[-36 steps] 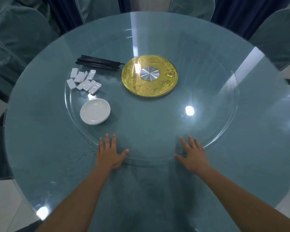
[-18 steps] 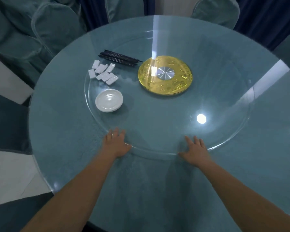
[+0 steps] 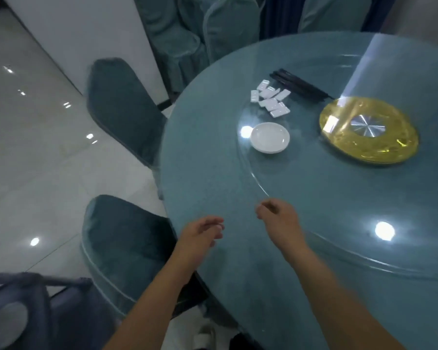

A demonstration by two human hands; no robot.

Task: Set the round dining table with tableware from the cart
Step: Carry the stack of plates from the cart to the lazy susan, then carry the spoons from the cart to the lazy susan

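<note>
A glossy pale tiled floor [image 3: 36, 152] fills the left side, dotted with ceiling-light reflections, and a white wall runs behind it. At the bottom left corner a blurred grey-blue cart [image 3: 33, 309] is cut off by the frame edge; what it carries cannot be made out beyond one pale rounded shape. Two teal-covered chairs [image 3: 122, 109] stand at the near left of the table, the lower one partly hidden under the worktop's rim, and more covered chairs crowd the top, too smeared to count.

The round worktop [image 3: 208, 173], teal under glass, is cut off at the right and bottom. A clear glass turntable [image 3: 301, 198] lies on it, its edge faint and its right part out of frame. On the turntable sits a cluster of small white chopstick rests [image 3: 270, 101], about nine, overlapping so the count is unsure. Just in front of them is one white saucer [image 3: 270, 137]. Behind the rests lies a bundle of black chopsticks [image 3: 299, 88], the number unreadable. To the right is one gold disc with a silver hub [image 3: 368, 133].

The left hand [image 3: 200, 236] hovers over the worktop's near edge, its grip loose and holding nothing. The right hand [image 3: 278, 218], beside it, has fingers loosely curled, also holding nothing, near the turntable's rim.
</note>
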